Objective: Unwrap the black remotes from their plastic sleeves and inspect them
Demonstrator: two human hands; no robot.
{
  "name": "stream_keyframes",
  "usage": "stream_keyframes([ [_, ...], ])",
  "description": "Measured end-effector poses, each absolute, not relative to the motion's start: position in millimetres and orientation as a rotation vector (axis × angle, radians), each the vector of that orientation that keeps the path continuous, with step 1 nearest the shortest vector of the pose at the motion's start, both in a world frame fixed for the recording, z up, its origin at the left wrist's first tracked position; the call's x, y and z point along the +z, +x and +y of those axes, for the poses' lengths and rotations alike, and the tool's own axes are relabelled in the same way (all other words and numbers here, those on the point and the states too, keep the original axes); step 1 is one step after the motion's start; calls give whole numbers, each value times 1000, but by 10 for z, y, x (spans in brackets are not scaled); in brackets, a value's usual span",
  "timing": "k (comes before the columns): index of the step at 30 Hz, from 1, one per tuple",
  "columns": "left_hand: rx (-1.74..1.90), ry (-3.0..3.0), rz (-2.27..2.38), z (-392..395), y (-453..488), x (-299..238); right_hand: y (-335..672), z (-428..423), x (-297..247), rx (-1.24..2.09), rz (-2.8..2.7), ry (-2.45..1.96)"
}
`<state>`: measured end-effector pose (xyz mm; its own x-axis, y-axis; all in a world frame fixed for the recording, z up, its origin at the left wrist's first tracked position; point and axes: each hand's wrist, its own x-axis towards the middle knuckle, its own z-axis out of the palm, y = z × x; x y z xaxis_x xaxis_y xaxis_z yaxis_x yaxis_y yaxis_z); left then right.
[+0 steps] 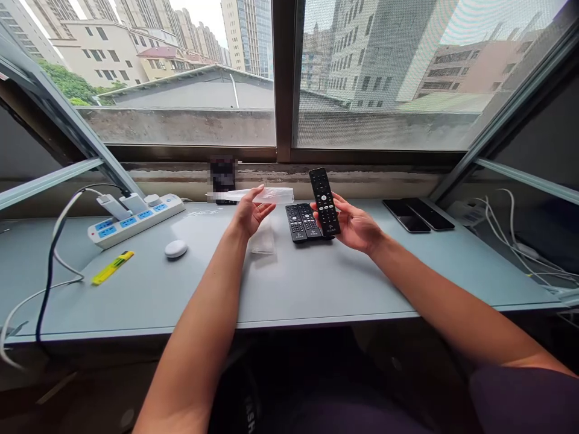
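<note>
In my right hand [357, 226] I hold a black remote control [324, 202] upright, its button face turned toward me. My left hand [250, 211] grips a clear plastic sleeve [275, 194] that stretches out sideways above the desk. Behind and below the raised remote, several more black remotes [297, 224] lie side by side; part of that group is hidden by the held one. Another clear plastic bag [263, 242] rests flat on the desk just under my left hand.
A white power strip [136, 220] with plugged chargers stands at left, near a yellow packet [113, 267] and a white round device [175, 249]. Two dark phones [418, 216] lie at right, with white cables [502, 235] beyond. A blurred dark object [223, 178] leans by the window.
</note>
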<state>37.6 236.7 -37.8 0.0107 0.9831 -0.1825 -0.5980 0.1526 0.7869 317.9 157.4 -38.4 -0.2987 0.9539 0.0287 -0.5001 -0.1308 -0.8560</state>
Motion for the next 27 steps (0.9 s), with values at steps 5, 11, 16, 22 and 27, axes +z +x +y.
stream_keyframes([
  [5,1358,590,844,2370,373,-381,3167,1583,-449,1578,-1034,-651],
  [11,1341,609,827,2383,359,-397,3145,1625,-550,1009,-1319,-700],
  [16,1347,602,834,2395,358,-406,3175,1584,-596,115,-1773,-835],
  [22,1356,596,845,2394,367,-407,3115,1478,-580,-224,-1894,-1038],
  [27,1351,602,856,2398,369,-411,3072,1473,-549,585,-1619,-993],
])
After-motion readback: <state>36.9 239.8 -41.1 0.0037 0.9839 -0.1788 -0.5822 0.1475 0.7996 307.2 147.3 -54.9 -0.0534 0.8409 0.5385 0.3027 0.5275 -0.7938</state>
